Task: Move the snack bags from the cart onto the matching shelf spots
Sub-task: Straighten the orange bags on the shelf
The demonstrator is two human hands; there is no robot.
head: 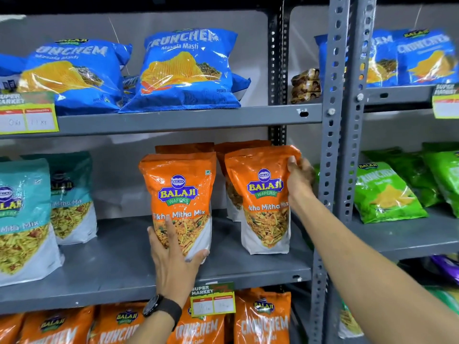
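Two orange Tikha Mitha Mix bags stand upright on the middle grey shelf [124, 269]. My left hand [173, 259] grips the bottom of the left orange bag [178, 194], thumb on its front. My right hand [299, 180] holds the upper right edge of the right orange bag [263, 199], which stands on the shelf. More orange bags [238, 147] stand behind these two. The cart is not in view.
Teal mix bags [24, 214] stand at the shelf's left. Blue Crunchem bags [188, 70] lie on the shelf above, orange Crunchem bags [260, 319] below. A grey perforated upright [335, 145] separates a right bay with green bags [387, 194]. A price tag [212, 300] hangs on the shelf edge.
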